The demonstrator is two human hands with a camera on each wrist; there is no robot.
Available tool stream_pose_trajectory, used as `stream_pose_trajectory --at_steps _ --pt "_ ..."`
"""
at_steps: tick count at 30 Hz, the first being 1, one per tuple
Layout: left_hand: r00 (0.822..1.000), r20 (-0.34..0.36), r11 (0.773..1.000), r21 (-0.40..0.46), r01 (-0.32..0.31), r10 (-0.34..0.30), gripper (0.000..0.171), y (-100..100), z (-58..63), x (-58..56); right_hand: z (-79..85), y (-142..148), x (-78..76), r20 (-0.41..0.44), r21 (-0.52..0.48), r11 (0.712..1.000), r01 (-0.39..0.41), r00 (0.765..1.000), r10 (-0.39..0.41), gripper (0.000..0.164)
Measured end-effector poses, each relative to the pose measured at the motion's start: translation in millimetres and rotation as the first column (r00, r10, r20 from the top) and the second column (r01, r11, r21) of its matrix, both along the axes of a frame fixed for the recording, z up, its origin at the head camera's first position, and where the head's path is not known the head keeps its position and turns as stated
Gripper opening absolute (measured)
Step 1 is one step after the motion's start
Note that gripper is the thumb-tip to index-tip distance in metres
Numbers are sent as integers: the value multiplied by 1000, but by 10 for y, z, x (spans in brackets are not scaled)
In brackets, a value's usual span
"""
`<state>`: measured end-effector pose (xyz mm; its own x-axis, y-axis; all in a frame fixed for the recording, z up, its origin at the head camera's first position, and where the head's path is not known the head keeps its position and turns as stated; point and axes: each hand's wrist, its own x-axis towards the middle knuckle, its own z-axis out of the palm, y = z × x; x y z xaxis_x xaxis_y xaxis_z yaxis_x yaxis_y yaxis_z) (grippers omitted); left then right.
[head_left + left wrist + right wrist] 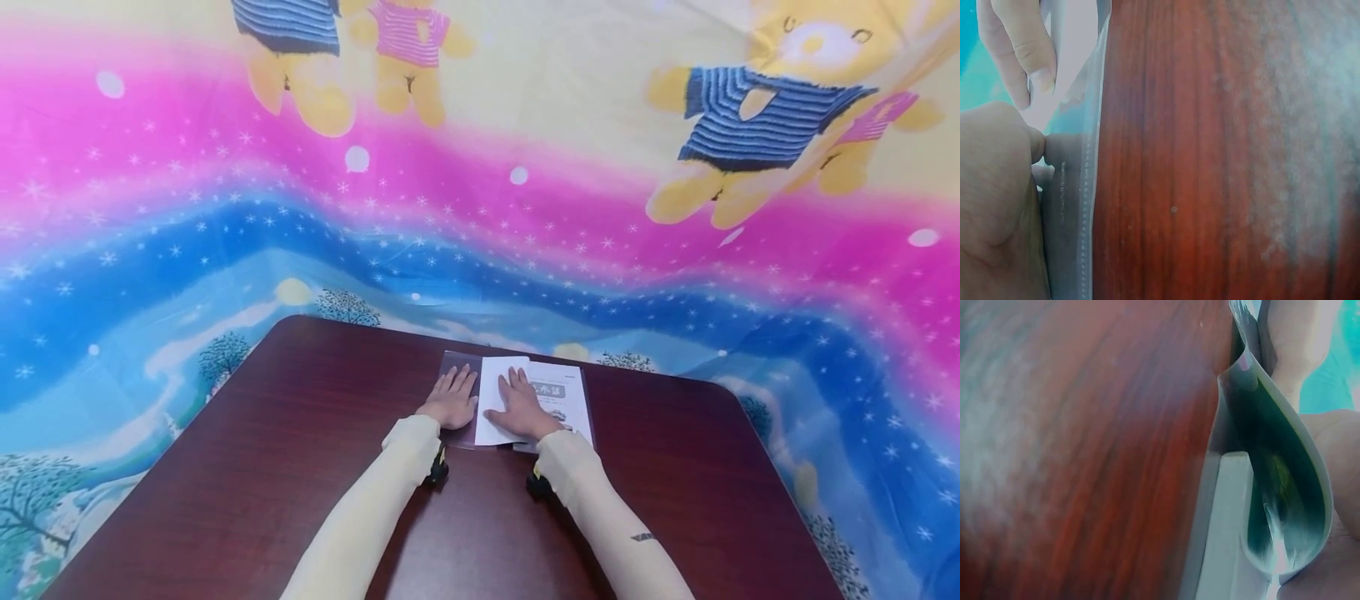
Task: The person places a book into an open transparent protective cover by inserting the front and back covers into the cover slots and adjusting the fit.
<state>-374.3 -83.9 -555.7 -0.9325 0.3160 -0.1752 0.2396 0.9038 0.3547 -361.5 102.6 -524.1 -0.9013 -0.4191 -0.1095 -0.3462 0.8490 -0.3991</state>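
Observation:
A white booklet (576,398) with dark print lies near the table's far edge, over a clear plastic cover (465,437). My left hand (450,402) lies with fingers extended on the cover's left flap. With spread fingers, my right hand (521,410) presses on a plain white leaf (489,429) folded toward the left across the booklet. In the right wrist view that leaf (1320,469) bows up in a rounded loop, dark green inside, beside a thick white block of pages (1230,506). The plastic's seamed edge (1087,212) runs along the tabletop in the left wrist view.
The dark red-brown wooden table (300,467) has rounded far corners. Behind it hangs a colourful cloth (480,225) printed with bears, snowflakes and trees. Black wrist devices (437,468) sit under both pale sleeves (360,521).

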Motion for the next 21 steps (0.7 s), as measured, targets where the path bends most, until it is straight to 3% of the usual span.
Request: stream_pose_trajectory --at_steps 14,21 --pt "1000 -2 1000 -11 -7 7 60 19 38 28 34 -51 15 3 30 999 -9 1000 9 82" --pt "1000 -7 1000 -1 -6 6 61 9 -17 -8 48 -69 27 -3 30 1000 -11 1000 11 81"
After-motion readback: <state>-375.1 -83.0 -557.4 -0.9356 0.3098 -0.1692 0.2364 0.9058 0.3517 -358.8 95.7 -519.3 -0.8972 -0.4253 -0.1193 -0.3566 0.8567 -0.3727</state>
